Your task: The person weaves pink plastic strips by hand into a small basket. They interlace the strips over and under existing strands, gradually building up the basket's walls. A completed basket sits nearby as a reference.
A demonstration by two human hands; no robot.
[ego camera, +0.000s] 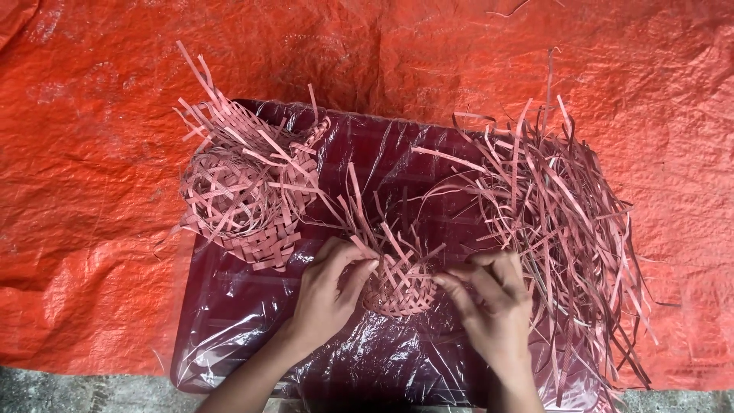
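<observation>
A small half-woven pink basket (397, 287) sits at the middle of a dark tray wrapped in clear plastic (252, 329), with loose strips sticking up from its rim. My left hand (329, 291) grips the basket's left side, fingers pinching a strip at the rim. Opposite it, my right hand (493, 302) holds the right side, its fingertips closed on strips near the rim.
Several woven pink baskets with loose ends (245, 191) are piled at the tray's back left. A heap of loose pink strips (566, 222) lies on the tray's right side. An orange tarpaulin (92, 191) covers the ground all around; grey ground (76, 394) shows at the bottom.
</observation>
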